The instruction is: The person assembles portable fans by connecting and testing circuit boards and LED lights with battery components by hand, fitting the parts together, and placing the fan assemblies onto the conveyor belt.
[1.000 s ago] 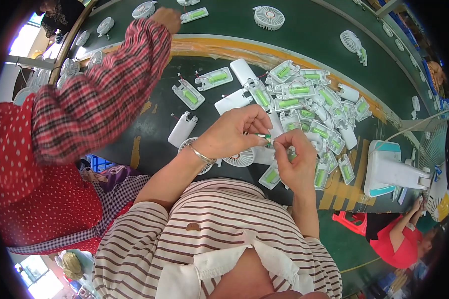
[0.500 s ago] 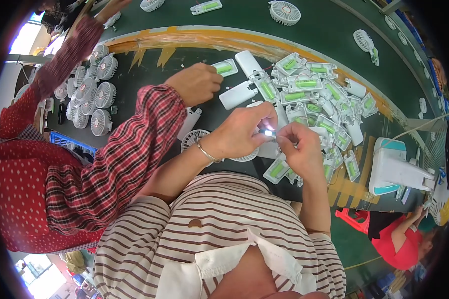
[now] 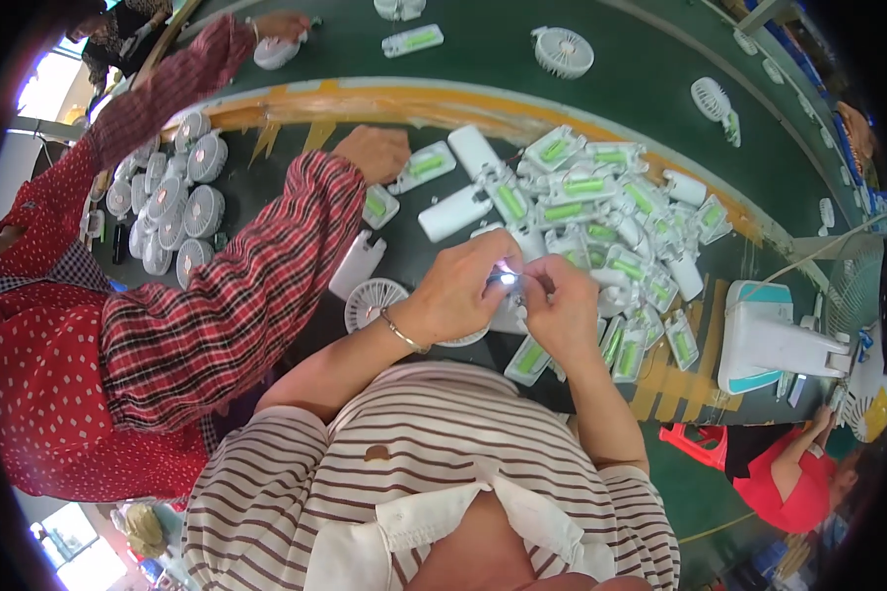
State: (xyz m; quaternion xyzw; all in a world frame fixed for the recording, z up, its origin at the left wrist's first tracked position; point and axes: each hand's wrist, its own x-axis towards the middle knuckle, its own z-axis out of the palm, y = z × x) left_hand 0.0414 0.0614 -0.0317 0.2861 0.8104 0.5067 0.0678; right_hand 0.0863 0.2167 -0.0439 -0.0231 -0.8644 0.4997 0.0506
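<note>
Above the near edge of the table, my left hand (image 3: pixel 460 289) pinches a small dark piece with a bright white light (image 3: pixel 508 279). My right hand (image 3: pixel 562 307) is closed beside it, thumb and fingertips together close to the light; what they grip is too small to make out. Under my left wrist lies a round white fan head (image 3: pixel 373 301), and another white round part (image 3: pixel 463 336) shows partly below that hand. Just past my hands spreads a heap of white fan handle shells (image 3: pixel 581 185) with green battery cells and thin wires.
At left, a co-worker's hand (image 3: pixel 373 154) is beside an open battery shell (image 3: pixel 427 165); their other hand (image 3: pixel 281 27) is at a fan on the green belt (image 3: pixel 483 37). White fans (image 3: pixel 204 212) cluster at left. A white-and-teal desk fan (image 3: pixel 759 340) stands right.
The view has shifted slightly. My hands stay together at the light. The co-worker's near hand has drawn left, uncovering another battery shell; their far hand has reached a fan on the belt.
</note>
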